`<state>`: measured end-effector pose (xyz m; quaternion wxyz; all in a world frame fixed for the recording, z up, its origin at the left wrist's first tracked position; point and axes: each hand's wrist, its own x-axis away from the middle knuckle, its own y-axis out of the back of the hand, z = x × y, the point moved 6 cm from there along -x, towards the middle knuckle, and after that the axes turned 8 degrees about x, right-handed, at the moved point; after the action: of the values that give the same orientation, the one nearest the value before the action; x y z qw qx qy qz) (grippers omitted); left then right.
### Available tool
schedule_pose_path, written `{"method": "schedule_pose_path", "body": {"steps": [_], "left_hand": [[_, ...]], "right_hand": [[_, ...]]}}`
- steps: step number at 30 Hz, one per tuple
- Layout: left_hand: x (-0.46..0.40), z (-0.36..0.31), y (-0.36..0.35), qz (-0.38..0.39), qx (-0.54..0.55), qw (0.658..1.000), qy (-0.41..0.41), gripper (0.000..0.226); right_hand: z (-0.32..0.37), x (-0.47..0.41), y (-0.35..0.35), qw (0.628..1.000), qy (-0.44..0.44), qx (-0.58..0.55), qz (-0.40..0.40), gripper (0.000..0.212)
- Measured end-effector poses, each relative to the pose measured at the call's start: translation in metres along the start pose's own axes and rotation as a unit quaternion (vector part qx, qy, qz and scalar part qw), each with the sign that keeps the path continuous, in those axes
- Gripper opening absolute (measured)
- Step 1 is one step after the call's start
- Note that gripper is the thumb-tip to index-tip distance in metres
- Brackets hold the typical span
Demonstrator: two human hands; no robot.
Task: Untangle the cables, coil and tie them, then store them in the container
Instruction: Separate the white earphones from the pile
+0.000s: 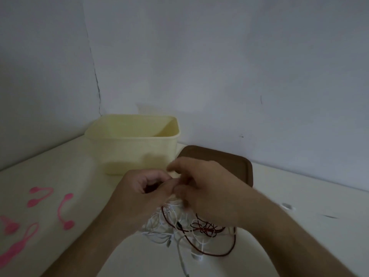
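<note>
A tangle of white and dark red cables lies on the white table under both hands. My left hand has its fingers curled around strands lifted from the tangle. My right hand meets it from the right and pinches white strands at the fingertips; the image is blurred there. Behind the hands stands the pale yellow open container, whose inside shows nothing from this angle. Several pink cable ties lie on the table at the left.
A brown lid lies flat to the right of the container, partly behind my right hand. Walls close the table at the back and left. A small white object sits at the right.
</note>
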<state>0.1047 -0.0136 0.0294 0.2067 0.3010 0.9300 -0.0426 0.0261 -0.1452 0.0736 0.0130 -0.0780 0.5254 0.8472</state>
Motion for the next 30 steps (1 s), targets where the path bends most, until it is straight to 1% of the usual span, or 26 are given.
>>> {"method": "schedule_pose_path", "body": {"steps": [1,3,4,6,7,8,10,11,12,13,14,15,16,17,18,19,20,21,22,23,24,25,26,28,29,30], "left_hand": [[-0.001,-0.001,0.004,-0.015,-0.001,1.000,0.000,0.030],[-0.001,-0.003,0.012,-0.043,-0.006,0.999,0.012,0.033],[-0.001,-0.004,0.016,-0.048,-0.012,0.999,0.019,0.040],[-0.003,-0.005,0.022,-0.051,0.006,0.998,0.031,0.049],[-0.004,-0.005,0.025,-0.053,0.029,0.998,0.031,0.049],[-0.006,-0.004,0.025,-0.052,0.063,0.996,0.031,0.051],[-0.008,-0.001,0.030,-0.067,0.158,0.985,0.032,0.059],[-0.010,-0.001,0.033,-0.074,0.201,0.976,0.032,0.057],[-0.010,-0.002,0.036,-0.078,0.235,0.968,0.034,0.054],[-0.011,-0.003,0.039,-0.080,0.257,0.962,0.036,0.049],[-0.011,-0.005,0.040,-0.082,0.274,0.957,0.039,0.043],[-0.010,-0.007,0.041,-0.085,0.285,0.954,0.042,0.038],[-0.010,-0.006,0.041,-0.089,0.286,0.953,0.046,0.034],[-0.010,-0.005,0.040,-0.092,0.269,0.957,0.049,0.030],[-0.009,-0.005,0.037,-0.091,0.239,0.965,0.051,0.028],[-0.007,-0.004,0.033,-0.083,0.200,0.975,0.051,0.028],[-0.006,-0.005,0.027,-0.068,0.150,0.985,0.047,0.027],[-0.005,-0.008,0.020,-0.050,0.095,0.993,0.038,0.025],[-0.003,-0.010,0.013,-0.038,0.050,0.998,0.027,0.023],[-0.002,-0.010,0.008,-0.032,0.025,0.999,0.015,0.021],[-0.001,-0.011,0.004,-0.034,0.015,0.999,0.010,0.019],[-0.001,-0.012,0.002,-0.032,0.010,0.999,0.007,0.018],[-0.001,-0.013,0.000,-0.025,0.005,1.000,0.005,0.019],[0.000,-0.012,0.001,-0.022,-0.008,1.000,0.008,0.025],[-0.001,-0.011,0.006,-0.032,-0.013,0.999,0.013,0.028],[-0.002,-0.010,0.011,-0.042,-0.022,0.999,0.019,0.033]], "right_hand": [[0.001,-0.002,0.003,0.999,-0.006,0.014,-0.030,0.014],[-0.007,-0.002,0.014,0.996,-0.045,0.001,-0.071,0.028],[-0.012,-0.001,0.022,0.993,-0.071,-0.010,-0.091,0.033],[-0.024,0.006,0.048,0.977,-0.103,-0.053,-0.178,0.037],[-0.030,0.010,0.062,0.959,-0.113,-0.102,-0.238,0.039],[-0.038,0.018,0.075,0.930,-0.130,-0.164,-0.303,0.040],[-0.057,0.035,0.093,0.850,-0.167,-0.288,-0.409,0.039],[-0.065,0.043,0.099,0.813,-0.189,-0.319,-0.449,0.037],[-0.074,0.049,0.105,0.797,-0.214,-0.307,-0.475,0.033],[-0.082,0.053,0.108,0.801,-0.247,-0.258,-0.481,0.029],[-0.090,0.055,0.111,0.821,-0.285,-0.176,-0.463,0.031],[-0.096,0.053,0.110,0.848,-0.323,-0.079,-0.413,0.035],[-0.101,0.049,0.105,0.872,-0.353,0.005,-0.339,0.035],[-0.102,0.045,0.096,0.889,-0.371,0.065,-0.262,0.032],[-0.100,0.039,0.085,0.902,-0.375,0.108,-0.186,0.027],[-0.093,0.033,0.074,0.914,-0.358,0.144,-0.122,0.021],[-0.082,0.024,0.063,0.930,-0.321,0.158,-0.082,0.014],[-0.067,0.017,0.054,0.951,-0.269,0.138,-0.066,0.014],[-0.049,0.011,0.042,0.974,-0.206,0.069,-0.056,0.025],[-0.031,0.007,0.028,0.989,-0.141,-0.035,-0.031,0.037],[-0.016,0.003,0.014,0.990,-0.092,-0.102,-0.004,0.048],[-0.003,0.000,0.002,0.991,-0.062,-0.121,0.010,0.056],[0.002,-0.002,-0.006,0.994,-0.041,-0.096,0.010,0.053],[0.008,-0.004,-0.007,0.999,-0.024,-0.026,-0.011,0.022],[0.009,-0.004,-0.003,0.999,-0.033,-0.027,-0.019,0.017],[0.004,-0.004,0.003,0.997,-0.053,-0.037,-0.032,0.024]]}}
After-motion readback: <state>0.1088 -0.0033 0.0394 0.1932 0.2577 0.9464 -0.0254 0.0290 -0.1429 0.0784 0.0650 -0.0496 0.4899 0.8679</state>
